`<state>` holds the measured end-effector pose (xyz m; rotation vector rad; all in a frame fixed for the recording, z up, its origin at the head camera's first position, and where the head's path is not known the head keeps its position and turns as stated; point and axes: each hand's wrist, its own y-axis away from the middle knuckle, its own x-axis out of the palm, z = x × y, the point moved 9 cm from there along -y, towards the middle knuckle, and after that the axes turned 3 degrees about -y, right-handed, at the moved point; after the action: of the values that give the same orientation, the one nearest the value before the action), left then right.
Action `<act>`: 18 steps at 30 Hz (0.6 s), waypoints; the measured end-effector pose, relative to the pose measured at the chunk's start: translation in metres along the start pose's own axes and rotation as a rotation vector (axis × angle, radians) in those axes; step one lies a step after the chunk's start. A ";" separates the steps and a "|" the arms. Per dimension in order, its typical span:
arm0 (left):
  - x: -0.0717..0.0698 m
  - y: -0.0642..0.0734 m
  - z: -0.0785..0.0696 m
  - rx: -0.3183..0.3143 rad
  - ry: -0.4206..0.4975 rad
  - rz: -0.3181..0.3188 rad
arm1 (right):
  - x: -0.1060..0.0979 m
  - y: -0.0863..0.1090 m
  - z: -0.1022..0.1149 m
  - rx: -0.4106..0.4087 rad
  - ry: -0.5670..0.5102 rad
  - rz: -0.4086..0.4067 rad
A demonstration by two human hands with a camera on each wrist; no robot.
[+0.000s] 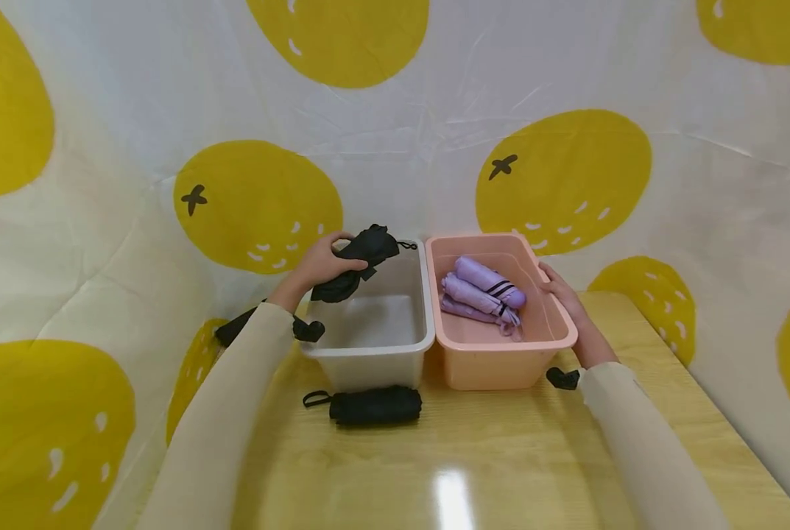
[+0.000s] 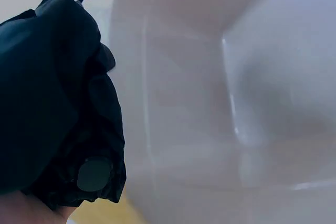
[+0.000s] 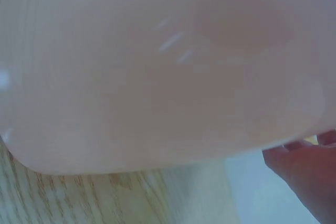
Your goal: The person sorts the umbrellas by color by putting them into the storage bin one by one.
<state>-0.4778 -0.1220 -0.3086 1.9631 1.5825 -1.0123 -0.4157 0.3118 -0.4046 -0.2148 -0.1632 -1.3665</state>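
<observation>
In the head view my left hand (image 1: 325, 263) grips a black folding umbrella (image 1: 371, 246), loosely bundled, over the left side of a light grey bin (image 1: 368, 352). The left wrist view shows the dark fabric of that umbrella (image 2: 58, 87) close up, beside the bin's inner wall (image 2: 178, 98). My right hand (image 1: 562, 291) holds the right rim of a pink bin (image 1: 501, 364); its fingers (image 3: 299, 158) show at the bin's edge in the right wrist view. Several rolled lilac umbrellas (image 1: 477, 291) lie inside the pink bin.
Another black folded umbrella (image 1: 376, 406) with a wrist loop lies on the wooden table (image 1: 501, 456), in front of the grey bin. Both bins stand side by side. A white cloth (image 1: 401, 169) with yellow fruit prints hangs behind and at the sides.
</observation>
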 end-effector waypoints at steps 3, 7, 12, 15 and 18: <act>0.007 -0.002 0.004 0.005 -0.062 0.018 | 0.005 -0.004 -0.003 0.003 -0.002 0.016; 0.021 -0.005 0.012 0.007 -0.079 0.023 | 0.005 -0.001 -0.008 0.016 0.003 0.008; 0.030 -0.015 0.009 0.020 -0.066 0.001 | 0.000 0.003 -0.004 0.011 -0.012 -0.015; 0.037 -0.021 0.002 0.027 -0.074 0.005 | -0.003 0.003 0.002 -0.026 -0.037 0.010; 0.045 -0.024 -0.001 0.028 -0.079 0.010 | -0.004 0.001 0.004 -0.055 -0.042 0.033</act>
<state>-0.4968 -0.0858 -0.3393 1.9228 1.5227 -1.1001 -0.4159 0.3171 -0.4016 -0.2913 -0.1565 -1.3356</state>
